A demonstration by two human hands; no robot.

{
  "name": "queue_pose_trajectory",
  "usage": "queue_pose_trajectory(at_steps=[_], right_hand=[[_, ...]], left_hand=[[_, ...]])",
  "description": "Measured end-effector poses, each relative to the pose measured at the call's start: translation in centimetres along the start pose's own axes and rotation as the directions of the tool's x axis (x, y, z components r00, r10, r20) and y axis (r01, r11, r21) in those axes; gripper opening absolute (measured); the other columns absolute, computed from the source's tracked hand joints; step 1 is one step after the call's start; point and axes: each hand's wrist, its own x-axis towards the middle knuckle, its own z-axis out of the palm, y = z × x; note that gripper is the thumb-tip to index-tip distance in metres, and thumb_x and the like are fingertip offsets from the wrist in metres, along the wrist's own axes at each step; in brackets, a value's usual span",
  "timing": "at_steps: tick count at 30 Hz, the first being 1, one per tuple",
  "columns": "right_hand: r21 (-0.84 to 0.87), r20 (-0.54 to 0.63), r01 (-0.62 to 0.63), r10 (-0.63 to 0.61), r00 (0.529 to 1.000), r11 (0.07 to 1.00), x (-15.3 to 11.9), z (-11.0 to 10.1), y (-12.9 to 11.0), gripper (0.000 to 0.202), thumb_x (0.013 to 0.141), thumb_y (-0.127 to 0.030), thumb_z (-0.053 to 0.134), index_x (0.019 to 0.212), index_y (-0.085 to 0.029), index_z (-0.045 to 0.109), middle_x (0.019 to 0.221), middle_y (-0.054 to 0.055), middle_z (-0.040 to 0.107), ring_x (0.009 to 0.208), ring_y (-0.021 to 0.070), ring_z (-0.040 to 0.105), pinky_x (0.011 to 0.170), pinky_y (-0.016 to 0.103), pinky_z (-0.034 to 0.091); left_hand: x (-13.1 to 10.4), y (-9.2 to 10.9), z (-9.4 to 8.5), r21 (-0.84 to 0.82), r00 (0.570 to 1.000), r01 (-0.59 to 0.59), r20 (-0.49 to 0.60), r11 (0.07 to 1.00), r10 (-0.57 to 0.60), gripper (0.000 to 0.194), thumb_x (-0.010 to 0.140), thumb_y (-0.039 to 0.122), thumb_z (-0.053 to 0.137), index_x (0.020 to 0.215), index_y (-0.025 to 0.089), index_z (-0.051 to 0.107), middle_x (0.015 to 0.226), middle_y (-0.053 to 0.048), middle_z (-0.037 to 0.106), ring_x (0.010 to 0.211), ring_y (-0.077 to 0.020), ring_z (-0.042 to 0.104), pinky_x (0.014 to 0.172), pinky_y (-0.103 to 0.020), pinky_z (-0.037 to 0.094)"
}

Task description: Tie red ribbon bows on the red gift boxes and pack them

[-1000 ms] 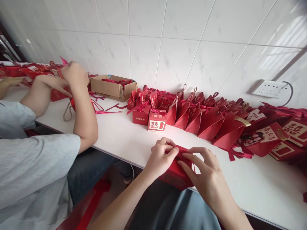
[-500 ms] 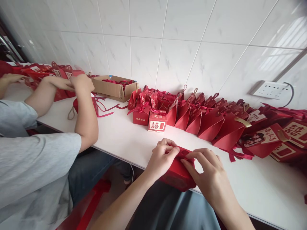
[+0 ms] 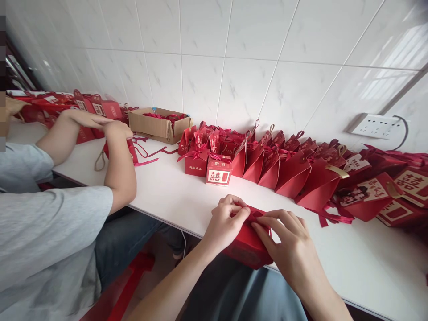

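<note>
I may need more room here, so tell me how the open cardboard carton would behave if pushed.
The carton would probably slide rather than tip: it sits low and wide on the smooth-looking table. Its thin, open-topped walls may flex under a hard push. It is likely light for its size, since the red ribbons inside look soft.

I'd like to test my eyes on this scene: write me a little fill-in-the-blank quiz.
The left hand and right hand are both at the top of a box whose colour is ____.
The open carton of red ribbons is made of ____.
In the picture, the socket panel is nearer the wall's ____ end than its left.

Missing words: red; cardboard; right.
</note>
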Motion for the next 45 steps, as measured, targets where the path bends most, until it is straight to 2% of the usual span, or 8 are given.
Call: queue_pose_trajectory(at_steps=[11,20,29,35,38,41,45], right_hand=[[-0.031,0.039,0.039,-0.037,0.999,0.999,0.2,-0.5,-0.3,0.026,0.091,-0.017,0.049,0.069,-0.016,0.062,0.066,0.002,0.054,0.062,0.0152,0.046,0.070,0.033,0.036],[-0.085,0.037,0.063,-0.060,0.998,0.994,0.1,-1.2,0.0,0.020,0.092,-0.019,0.049,0.080,-0.018,0.066,0.079,0.003,0.064,0.067,0.0155,0.055,0.074,0.034,0.037],[-0.148,0.050,0.094,-0.087,0.995,0.985,0.3,-1.8,-0.2,0.020,0.092,-0.019,0.050,0.081,-0.017,0.067,0.080,0.005,0.065,0.068,0.0173,0.056,0.072,0.035,0.036],[-0.140,0.039,0.096,-0.092,0.995,0.985,0.1,-2.3,0.0,0.023,0.093,-0.020,0.048,0.081,-0.017,0.067,0.080,0.005,0.065,0.068,0.0172,0.055,0.072,0.035,0.036],[-0.145,0.042,0.118,-0.113,0.993,0.982,0.0,-2.7,0.1,0.025,0.094,-0.021,0.044,0.082,-0.017,0.066,0.080,0.005,0.065,0.067,0.0167,0.053,0.071,0.035,0.035],[-0.167,0.063,0.123,-0.113,0.992,0.978,0.0,-3.1,0.3,0.027,0.095,-0.022,0.043,0.077,-0.018,0.064,0.077,0.004,0.065,0.065,0.0164,0.052,0.070,0.035,0.034],[-0.130,0.075,0.110,-0.101,0.992,0.985,-0.1,-3.4,0.4,0.027,0.094,-0.024,0.044,0.075,-0.019,0.062,0.076,0.004,0.065,0.063,0.0158,0.054,0.069,0.034,0.037]], left_hand=[[-0.1,0.0,0.2,0.022,1.000,-0.016,-0.011,1.000,0.016,0.036,0.083,0.029,0.047,0.048,0.019,0.048,0.090,0.000,0.061,0.097,-0.0188,0.053,0.086,-0.030,0.038],[-0.1,0.2,0.1,0.054,0.999,-0.031,-0.036,0.998,0.033,0.038,0.083,0.030,0.048,0.047,0.019,0.050,0.091,-0.001,0.063,0.097,-0.0201,0.056,0.086,-0.031,0.042],[-0.4,0.9,-0.5,0.181,0.993,-0.082,-0.070,0.980,0.096,0.033,0.085,0.028,0.047,0.056,0.021,0.062,0.093,-0.002,0.065,0.096,-0.0206,0.057,0.082,-0.032,0.044],[-0.7,0.8,-0.8,0.313,0.991,-0.072,-0.084,0.947,0.103,0.033,0.088,0.028,0.046,0.061,0.021,0.063,0.095,-0.002,0.063,0.097,-0.0204,0.056,0.089,-0.036,0.040],[-1.1,0.6,-0.9,0.399,0.985,-0.097,-0.095,0.912,0.146,0.030,0.088,0.026,0.046,0.064,0.020,0.064,0.096,-0.002,0.063,0.095,-0.0202,0.056,0.091,-0.039,0.037],[-1.2,0.3,-1.1,0.475,0.970,-0.142,-0.109,0.869,0.218,0.030,0.089,0.026,0.046,0.064,0.019,0.062,0.095,-0.004,0.061,0.091,-0.0198,0.055,0.087,-0.038,0.039],[-1.2,0.1,-1.3,0.479,0.952,-0.208,-0.100,0.853,0.288,0.024,0.089,0.027,0.047,0.070,0.019,0.060,0.091,-0.005,0.058,0.086,-0.0184,0.055,0.081,-0.033,0.044]])
